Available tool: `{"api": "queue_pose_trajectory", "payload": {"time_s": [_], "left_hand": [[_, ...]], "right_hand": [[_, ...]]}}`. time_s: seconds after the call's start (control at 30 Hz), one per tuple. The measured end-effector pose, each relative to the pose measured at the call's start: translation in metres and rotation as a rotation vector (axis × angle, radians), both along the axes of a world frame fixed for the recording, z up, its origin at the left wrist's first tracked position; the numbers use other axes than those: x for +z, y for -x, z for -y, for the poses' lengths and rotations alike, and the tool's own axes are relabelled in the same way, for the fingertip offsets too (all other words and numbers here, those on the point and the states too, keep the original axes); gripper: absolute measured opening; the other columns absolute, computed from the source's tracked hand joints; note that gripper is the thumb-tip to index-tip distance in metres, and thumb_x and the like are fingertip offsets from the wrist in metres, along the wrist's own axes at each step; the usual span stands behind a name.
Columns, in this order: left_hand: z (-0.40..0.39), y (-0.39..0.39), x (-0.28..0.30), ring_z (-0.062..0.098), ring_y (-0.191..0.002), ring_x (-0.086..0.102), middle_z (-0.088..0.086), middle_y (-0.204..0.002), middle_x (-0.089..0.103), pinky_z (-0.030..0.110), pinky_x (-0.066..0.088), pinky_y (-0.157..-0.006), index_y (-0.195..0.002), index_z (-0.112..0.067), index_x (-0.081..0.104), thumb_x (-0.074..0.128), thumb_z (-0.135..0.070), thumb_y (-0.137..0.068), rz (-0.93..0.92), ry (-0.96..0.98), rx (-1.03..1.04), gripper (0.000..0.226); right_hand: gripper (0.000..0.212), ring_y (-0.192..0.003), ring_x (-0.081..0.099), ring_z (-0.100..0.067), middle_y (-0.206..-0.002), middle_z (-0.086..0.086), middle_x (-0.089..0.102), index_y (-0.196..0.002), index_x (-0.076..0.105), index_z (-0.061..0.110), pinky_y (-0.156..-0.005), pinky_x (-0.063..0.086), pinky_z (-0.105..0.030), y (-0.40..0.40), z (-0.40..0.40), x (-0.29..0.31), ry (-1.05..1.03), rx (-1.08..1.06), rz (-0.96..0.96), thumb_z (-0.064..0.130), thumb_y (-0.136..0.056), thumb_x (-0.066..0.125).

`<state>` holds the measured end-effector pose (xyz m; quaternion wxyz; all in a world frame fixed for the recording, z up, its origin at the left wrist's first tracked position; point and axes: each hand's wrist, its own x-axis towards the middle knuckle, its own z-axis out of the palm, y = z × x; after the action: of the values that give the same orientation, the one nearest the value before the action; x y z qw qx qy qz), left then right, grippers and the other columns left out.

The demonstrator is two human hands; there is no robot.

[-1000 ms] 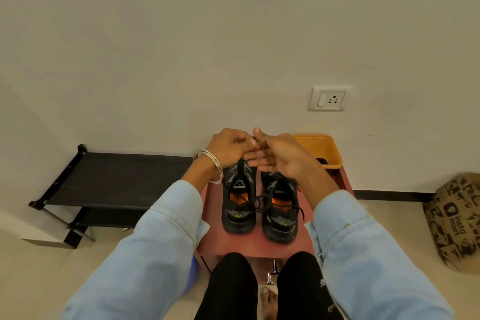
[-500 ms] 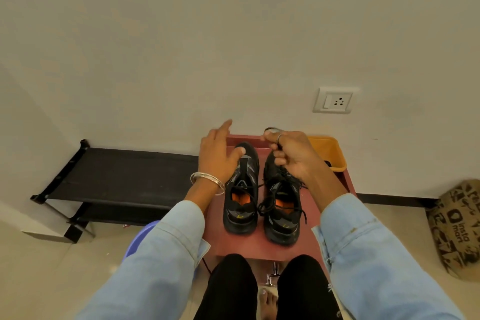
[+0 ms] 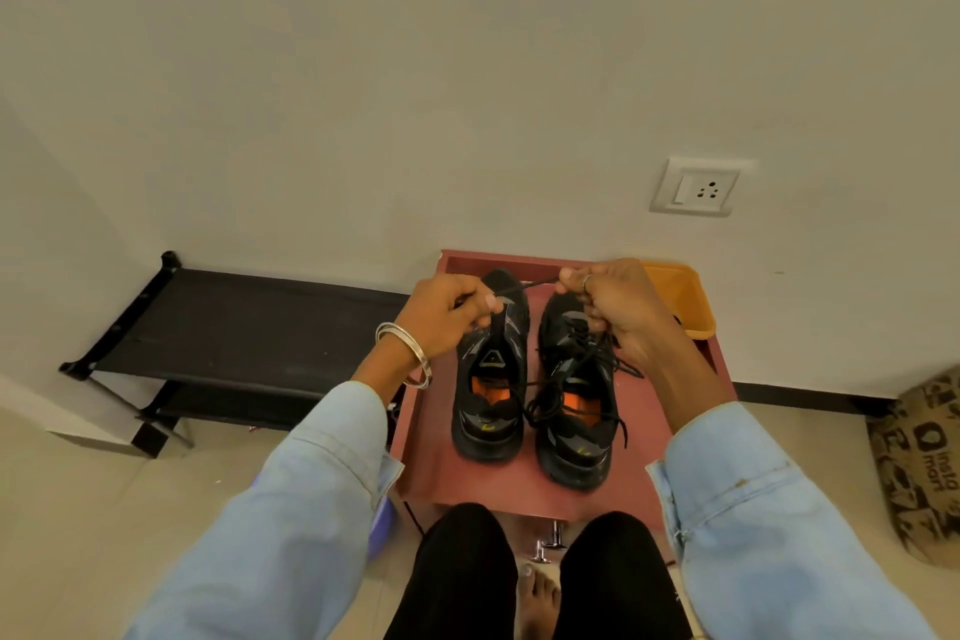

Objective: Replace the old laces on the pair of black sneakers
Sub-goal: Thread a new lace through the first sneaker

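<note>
Left hand (image 3: 441, 314) pinches one end of lace (image 3: 524, 287). Left shoe (image 3: 491, 369) unlaced on table (image 3: 447, 463). Right shoe (image 3: 576, 390) loosely laced. Right hand (image 3: 618, 307) pinches other end. Judged early: relacing remains.

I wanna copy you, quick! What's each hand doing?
Left hand: pinching one end of the black lace.
Right hand: pinching the other end.

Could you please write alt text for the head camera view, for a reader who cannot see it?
Two hands, left hand and right hand, stretch a black lace taut between them above a pair of black sneakers standing side by side on a small reddish table. Loose laces trail over the right sneaker.
</note>
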<state>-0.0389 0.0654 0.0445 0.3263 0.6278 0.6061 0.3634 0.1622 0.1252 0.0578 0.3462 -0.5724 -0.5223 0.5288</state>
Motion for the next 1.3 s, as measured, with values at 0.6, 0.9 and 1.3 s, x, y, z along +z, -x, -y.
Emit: {"api": "queue_pose_trajectory", "payload": {"time_s": [0.6,0.9,1.3], "left_hand": [[-0.076,0.01,-0.075,0.019,-0.068,0.068,0.007,-0.078,0.069,0.032,0.058,-0.073,-0.101,-0.001,0.062,0.069,-0.01,-0.084,0.237,0.26,0.33,0.02],[-0.07,-0.009,-0.106,0.018,-0.101,0.063,0.008,-0.116,0.067,0.018,0.044,-0.077,-0.125,-0.009,0.06,0.071,-0.021,-0.081,-0.086,0.267,0.32,0.046],[-0.051,-0.011,-0.12,0.017,-0.107,0.057,0.005,-0.12,0.06,0.017,0.038,-0.08,-0.126,-0.015,0.061,0.065,-0.026,-0.082,-0.062,0.229,0.42,0.046]], "right_hand": [[0.008,-0.063,0.062,-0.003,-0.071,0.003,0.069,-0.091,0.077,0.013,-0.064,0.05,-0.02,0.058,-0.048,-0.094,-0.281,0.173,0.229,0.014,-0.084,0.072],[0.01,-0.082,0.066,-0.012,-0.087,-0.003,0.075,-0.091,0.078,0.013,-0.077,0.053,-0.027,0.075,-0.066,-0.122,-0.238,0.123,0.431,0.018,-0.083,0.073],[0.017,-0.09,0.063,-0.017,-0.074,0.013,0.062,-0.074,0.075,0.019,-0.087,0.049,-0.048,0.096,-0.038,-0.137,-0.08,-0.001,0.373,0.016,-0.087,0.065]]}}
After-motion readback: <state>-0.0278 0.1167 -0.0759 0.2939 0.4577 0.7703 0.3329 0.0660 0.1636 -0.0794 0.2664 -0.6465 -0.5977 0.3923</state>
